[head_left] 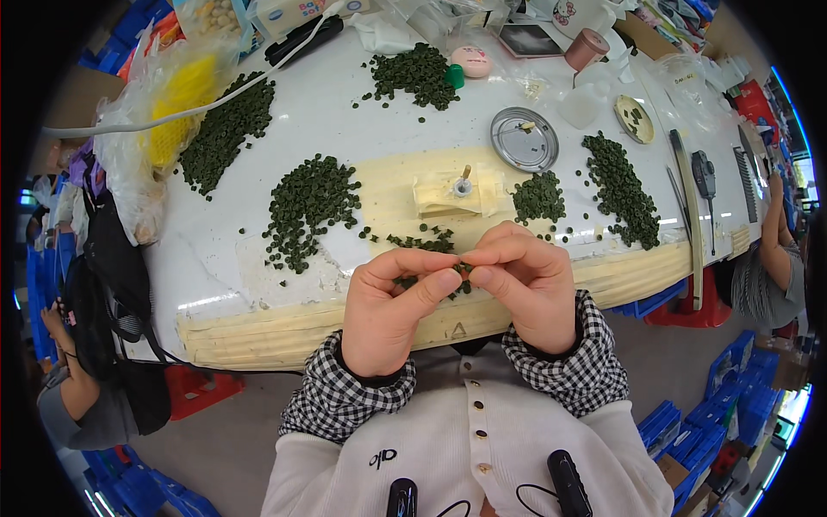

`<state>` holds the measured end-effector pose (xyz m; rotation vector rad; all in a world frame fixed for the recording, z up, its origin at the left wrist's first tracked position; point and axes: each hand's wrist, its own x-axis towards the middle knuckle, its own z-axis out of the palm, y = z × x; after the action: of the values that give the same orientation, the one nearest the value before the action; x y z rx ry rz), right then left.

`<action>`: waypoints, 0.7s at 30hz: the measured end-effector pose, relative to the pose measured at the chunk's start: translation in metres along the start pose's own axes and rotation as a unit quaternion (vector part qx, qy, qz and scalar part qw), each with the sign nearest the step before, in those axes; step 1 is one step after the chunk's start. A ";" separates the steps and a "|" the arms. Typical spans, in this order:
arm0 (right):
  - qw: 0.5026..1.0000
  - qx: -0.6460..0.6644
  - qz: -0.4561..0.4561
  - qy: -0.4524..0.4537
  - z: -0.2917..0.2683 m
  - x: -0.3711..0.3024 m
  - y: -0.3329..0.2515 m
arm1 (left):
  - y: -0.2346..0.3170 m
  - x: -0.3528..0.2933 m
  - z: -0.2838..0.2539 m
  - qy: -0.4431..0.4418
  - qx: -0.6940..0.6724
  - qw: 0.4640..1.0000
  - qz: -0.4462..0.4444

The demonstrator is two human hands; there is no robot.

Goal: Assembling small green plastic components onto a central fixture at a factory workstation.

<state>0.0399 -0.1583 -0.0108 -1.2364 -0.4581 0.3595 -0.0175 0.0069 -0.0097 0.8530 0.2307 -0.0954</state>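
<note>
My left hand (392, 297) and my right hand (530, 280) meet over the table's near edge, thumbs and forefingers pinched tip to tip. What they pinch is too small and too covered to make out. Just behind and below the fingertips lie small dark green pieces (422, 241), partly hidden by my hands. Beyond them stands a block wrapped in yellowish tape (457, 194), with a small upright pin (466, 171) in a metal collar. A small heap of dark green pieces (539, 198) lies right of the block, and a larger heap (312, 211) lies to its left.
More green heaps lie at the far left (226, 133), back (418, 76) and right (618, 189). A round metal lid (525, 140), a pink round container (471, 61) and a cream dish (634, 119) stand behind. A white cable (198, 110) crosses the left. Co-workers' arms show at both sides.
</note>
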 end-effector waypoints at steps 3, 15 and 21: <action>1.000 -0.004 -0.009 0.007 0.001 0.000 0.001 | 0.001 0.000 0.001 0.008 0.001 1.000 -0.003; 0.998 -0.047 -0.031 0.024 0.004 -0.001 0.001 | -0.001 -0.001 0.000 0.012 0.016 1.000 0.008; 0.989 -0.132 -0.045 0.049 0.007 -0.001 -0.003 | -0.001 0.000 0.003 0.015 0.019 1.000 0.017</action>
<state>0.0355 -0.1543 -0.0059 -1.4771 -0.4868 0.1632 -0.0175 0.0038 -0.0085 0.8968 0.2433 -0.0557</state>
